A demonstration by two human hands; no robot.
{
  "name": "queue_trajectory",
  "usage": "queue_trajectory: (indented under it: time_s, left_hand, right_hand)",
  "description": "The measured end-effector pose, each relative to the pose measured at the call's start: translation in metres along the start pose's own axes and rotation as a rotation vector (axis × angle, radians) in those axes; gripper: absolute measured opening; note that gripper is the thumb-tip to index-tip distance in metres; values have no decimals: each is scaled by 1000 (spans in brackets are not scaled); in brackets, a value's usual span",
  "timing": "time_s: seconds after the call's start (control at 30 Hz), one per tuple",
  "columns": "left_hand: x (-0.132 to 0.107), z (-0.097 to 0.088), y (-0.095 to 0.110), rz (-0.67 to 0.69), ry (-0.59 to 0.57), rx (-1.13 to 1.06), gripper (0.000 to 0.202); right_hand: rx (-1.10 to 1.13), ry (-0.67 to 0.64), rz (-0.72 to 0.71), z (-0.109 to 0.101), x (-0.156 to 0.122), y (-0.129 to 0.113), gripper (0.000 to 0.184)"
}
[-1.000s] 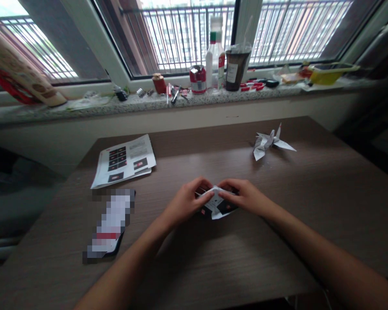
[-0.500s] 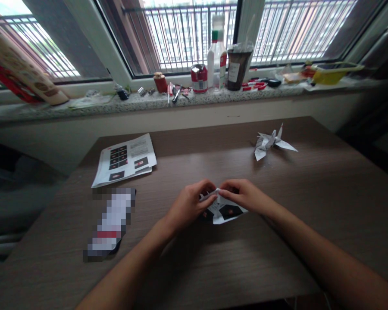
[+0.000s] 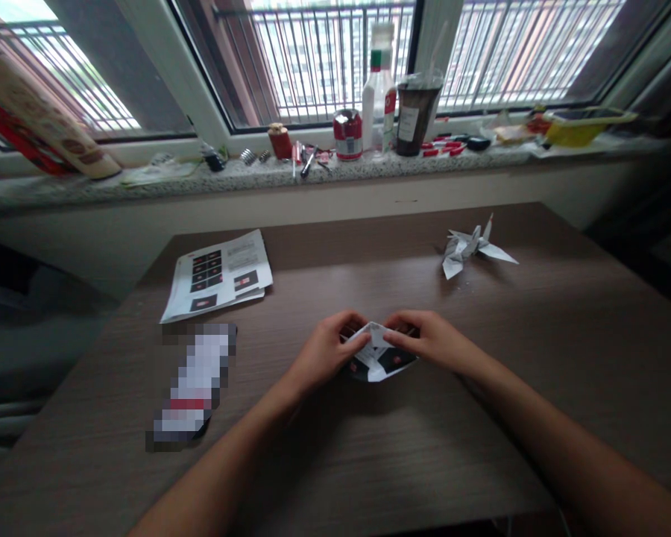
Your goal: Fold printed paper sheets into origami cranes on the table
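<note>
A partly folded sheet of printed paper (image 3: 376,367), white with black picture blocks, is held between both hands near the middle of the table. My left hand (image 3: 331,344) pinches its left side, thumb on the near face and fingers curled behind. On the right side, my right hand (image 3: 425,339) grips the paper the same way. Its top edge rises to a small peak between the two thumbs. The fingertips behind the paper are partly hidden. Beyond my right hand, a folded paper crane (image 3: 470,247) rests on the table.
Printed sheets (image 3: 218,276) lie at the table's back left, with a pixelated, phone-like object (image 3: 193,388) nearer me. Along the stone windowsill (image 3: 369,168) stand a red can (image 3: 347,136), clear bottles (image 3: 377,104), a dark drink cup (image 3: 415,115) and a yellow container (image 3: 578,130).
The thumbs have moved slightly apart, exposing the paper's peaked top edge. The paper's right side has drawn inward and its lower edge looks more curved. The view has shifted slightly.
</note>
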State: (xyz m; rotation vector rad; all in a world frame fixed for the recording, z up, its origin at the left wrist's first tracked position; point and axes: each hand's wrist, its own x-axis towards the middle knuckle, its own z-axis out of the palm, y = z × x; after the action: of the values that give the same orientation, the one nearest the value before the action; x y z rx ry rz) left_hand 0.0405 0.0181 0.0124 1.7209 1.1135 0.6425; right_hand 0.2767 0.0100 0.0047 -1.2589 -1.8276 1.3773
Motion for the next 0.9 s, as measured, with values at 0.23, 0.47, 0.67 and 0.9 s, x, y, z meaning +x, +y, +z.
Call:
queue_trajectory:
  time_s: [0.23,0.47,0.67,0.9]
  left_hand:
    - [-1,-4,-5,12,-36,-29,25]
    - [-2,-9,-4,30,-95,39,22]
    - [-2,-5,-7,30,-24,7,20]
    - [1,-3,-18,-3,74,-57,16]
  right_hand:
    - [-10,46,14,-3,-2,3,26]
    - [-74,23,-36,-2,-2,4,21]
    - [23,140,23,-4,2,6,29]
    - [223,260,76,-8,-1,6,33]
